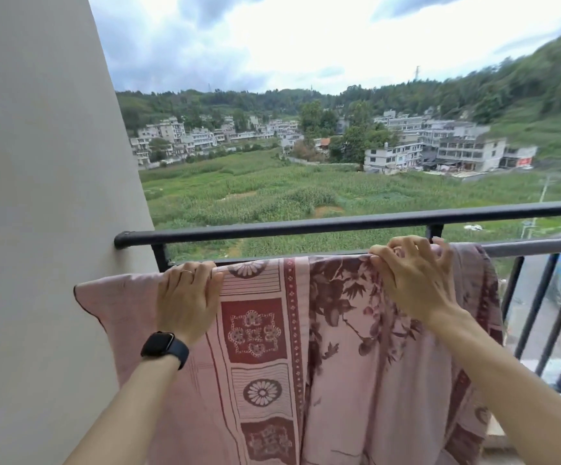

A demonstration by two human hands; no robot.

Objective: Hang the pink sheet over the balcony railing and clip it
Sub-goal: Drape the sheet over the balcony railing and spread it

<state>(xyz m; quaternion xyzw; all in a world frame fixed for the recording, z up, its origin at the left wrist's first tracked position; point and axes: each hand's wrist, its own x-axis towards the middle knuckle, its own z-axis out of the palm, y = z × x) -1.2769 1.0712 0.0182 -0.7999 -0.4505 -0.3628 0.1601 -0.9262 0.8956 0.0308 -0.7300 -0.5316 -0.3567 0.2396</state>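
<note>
The pink sheet (339, 357), patterned with dark red flowers and squares, hangs over the lower rail of the black balcony railing (524, 247) and drapes down toward me. My left hand (187, 298), with a black watch on the wrist, grips the sheet's top fold near its left end. My right hand (413, 276) pinches the top fold further right, just below the post of the upper handrail (306, 226). No clip is visible.
A grey wall (44, 196) closes off the left side, and the sheet's left corner pokes out against it. Vertical black bars (537, 310) continue to the right. Beyond the rail lie green fields and a village far below.
</note>
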